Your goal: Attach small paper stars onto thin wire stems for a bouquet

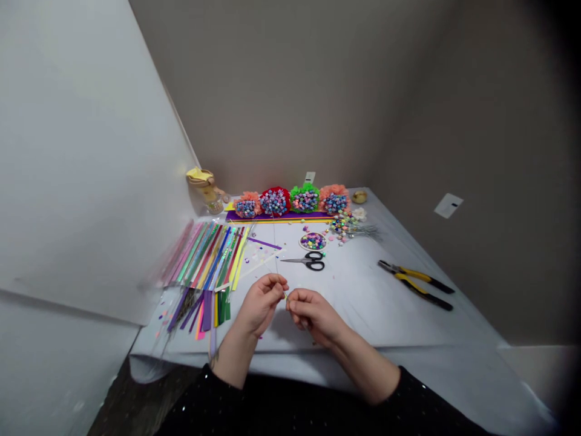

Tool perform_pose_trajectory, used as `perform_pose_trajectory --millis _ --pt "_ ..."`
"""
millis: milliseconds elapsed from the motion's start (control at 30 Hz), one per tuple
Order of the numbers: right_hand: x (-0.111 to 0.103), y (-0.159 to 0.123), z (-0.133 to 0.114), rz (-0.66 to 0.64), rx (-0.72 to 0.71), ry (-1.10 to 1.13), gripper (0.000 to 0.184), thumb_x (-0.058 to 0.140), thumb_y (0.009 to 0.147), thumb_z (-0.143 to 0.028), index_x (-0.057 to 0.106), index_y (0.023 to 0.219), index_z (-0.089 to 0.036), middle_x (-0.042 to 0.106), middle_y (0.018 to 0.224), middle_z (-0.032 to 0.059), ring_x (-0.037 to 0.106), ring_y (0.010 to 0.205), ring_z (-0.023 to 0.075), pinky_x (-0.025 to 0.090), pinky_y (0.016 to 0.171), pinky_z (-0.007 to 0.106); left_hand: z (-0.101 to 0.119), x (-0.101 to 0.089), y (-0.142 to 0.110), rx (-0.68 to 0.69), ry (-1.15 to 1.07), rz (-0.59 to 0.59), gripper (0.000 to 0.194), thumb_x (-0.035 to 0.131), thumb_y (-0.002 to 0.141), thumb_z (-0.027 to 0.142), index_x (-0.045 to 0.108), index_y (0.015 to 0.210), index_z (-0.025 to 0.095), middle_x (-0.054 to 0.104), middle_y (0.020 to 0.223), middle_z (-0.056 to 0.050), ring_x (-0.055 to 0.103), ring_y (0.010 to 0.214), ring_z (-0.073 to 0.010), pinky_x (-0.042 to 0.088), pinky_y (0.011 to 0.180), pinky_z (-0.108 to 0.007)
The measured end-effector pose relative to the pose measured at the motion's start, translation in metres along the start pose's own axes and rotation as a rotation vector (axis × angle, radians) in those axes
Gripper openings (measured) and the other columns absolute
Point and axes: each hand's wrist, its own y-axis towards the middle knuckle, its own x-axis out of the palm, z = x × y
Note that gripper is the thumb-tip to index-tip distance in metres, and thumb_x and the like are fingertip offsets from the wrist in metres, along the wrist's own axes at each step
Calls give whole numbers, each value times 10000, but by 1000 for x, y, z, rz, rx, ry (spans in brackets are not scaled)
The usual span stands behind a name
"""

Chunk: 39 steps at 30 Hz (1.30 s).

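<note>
Head view, lower centre: the left hand (261,304) pinches a thin wire (275,257), its long axis pointing up the frame, just left of the scissors (308,261). The right hand (315,316) is closed beside the wire's lower end; what it grips is too small to tell.

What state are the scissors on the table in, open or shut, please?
The scissors are shut: their blades lie together in one narrow point on the table.

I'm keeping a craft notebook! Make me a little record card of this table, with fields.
Left hand: pinching a thin wire
Right hand: fingertips pinched, right beside the wire's lower end
Nearest tool: black-handled scissors
Other tool: yellow-handled pliers
Left side: colored paper strips
Back: paper-star bouquets
</note>
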Motion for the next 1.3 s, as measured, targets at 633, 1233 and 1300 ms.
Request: perform_pose_trajectory --millis 633,1233,1300 --pt "-3 14 23 194 -175 -373 104 497 747 -256 455 677 -191 391 498 -86 317 425 67 262 425 200 -18 -9 5 -6 293 194 242 755 595 280 685 754 112 591 596 11 441 469 -65 321 445 -188" --pt "-1 26 5 225 -164 -224 242 635 669 -380 620 771 -161 511 584 -29 391 477 87 276 449 221 1 -20 -15 -54 249 75 266 733 649 336 586 712 124 541 525 34 490 465 -67 391 484 -184" --pt "3 25 2 88 -56 -26 264 670 651 -386 603 765 -158 460 522 -57 321 415 61 193 408 208 -2 -14 -19 -77 266 -39 259 726 663 331 575 678 122 538 529 32 480 462 -63 386 488 -188"
